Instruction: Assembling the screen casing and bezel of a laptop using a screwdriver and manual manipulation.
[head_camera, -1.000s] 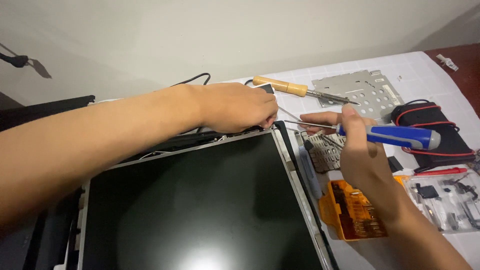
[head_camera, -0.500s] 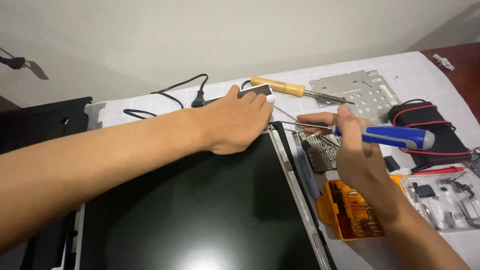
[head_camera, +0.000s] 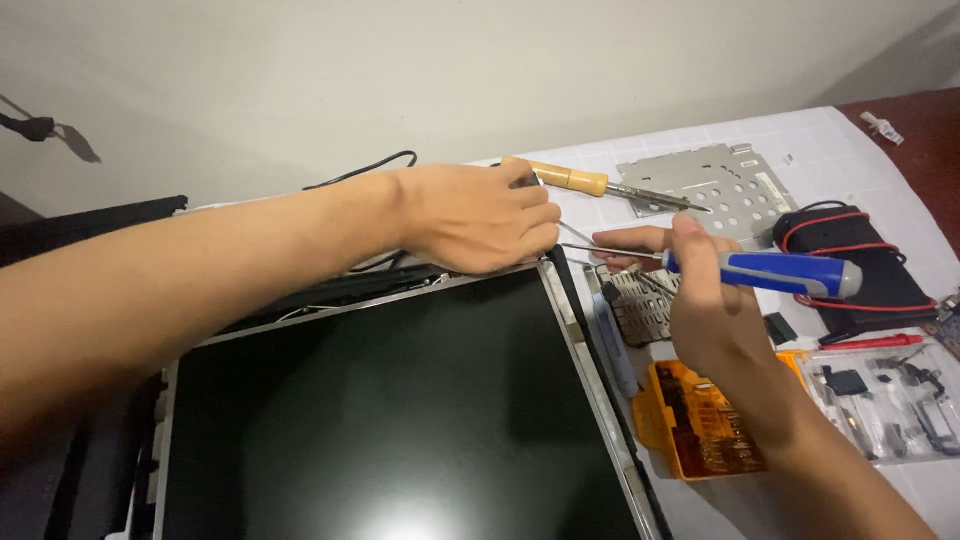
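Left hand (head_camera: 480, 215) is curled down on the top right corner of the dark screen panel (head_camera: 400, 420) mid-frame; can't tell if it's pinching anything. Right hand (head_camera: 700, 300) grips a blue-handled screwdriver (head_camera: 760, 272), tip aimed at that corner. Wooden-handled screwdriver (head_camera: 590, 182) lies just above, orange bit case (head_camera: 700, 425) sits lower right on the tabletop (head_camera: 830, 150).

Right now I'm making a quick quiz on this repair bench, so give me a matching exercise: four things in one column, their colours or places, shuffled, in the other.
Things:
1. screwdriver in the right hand
2. screwdriver lying on the table
3. bit case
4. metal plate

Descriptions:
A. orange, right of the screen
B. grey, full of holes
C. blue and white handle
D. wooden handle

Pairs: 1-C, 2-D, 3-A, 4-B
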